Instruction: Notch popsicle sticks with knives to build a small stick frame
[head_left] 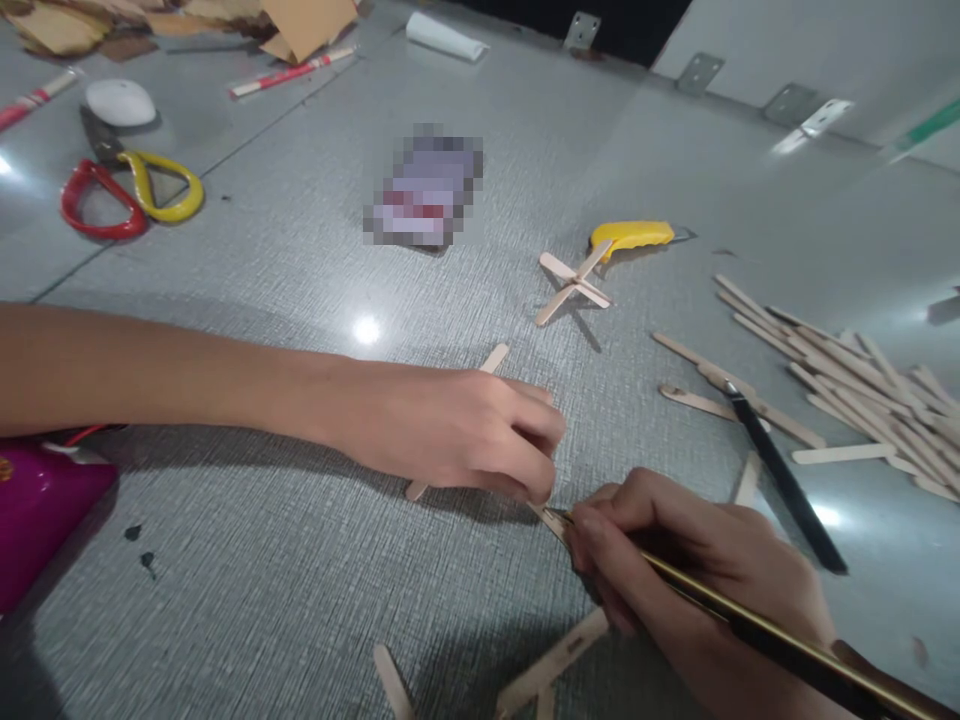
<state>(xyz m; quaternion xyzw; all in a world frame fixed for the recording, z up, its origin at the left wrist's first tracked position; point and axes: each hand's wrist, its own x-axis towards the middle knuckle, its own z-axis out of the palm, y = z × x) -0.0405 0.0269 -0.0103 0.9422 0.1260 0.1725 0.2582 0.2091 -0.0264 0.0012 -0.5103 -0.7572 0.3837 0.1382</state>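
Observation:
My left hand (469, 430) reaches in from the left with curled fingers pressing down on a wooden craft stick (493, 359) that runs under the palm. My right hand (675, 565) is closed around a gold and black pencil (765, 632). The pencil tip meets a second stick (550, 520) just below my left fingertips. Both hands nearly touch at that spot. More sticks (559, 660) lie under my right wrist near the front edge.
A heap of craft sticks (862, 390) and a black pen (784, 485) lie at the right. A glued stick cross (574, 288) sits by a yellow utility knife (631, 236). Scissors (131, 190), a white mouse (120, 101) and cardboard (300, 25) are far left; a magenta object (37, 520) sits at the left edge.

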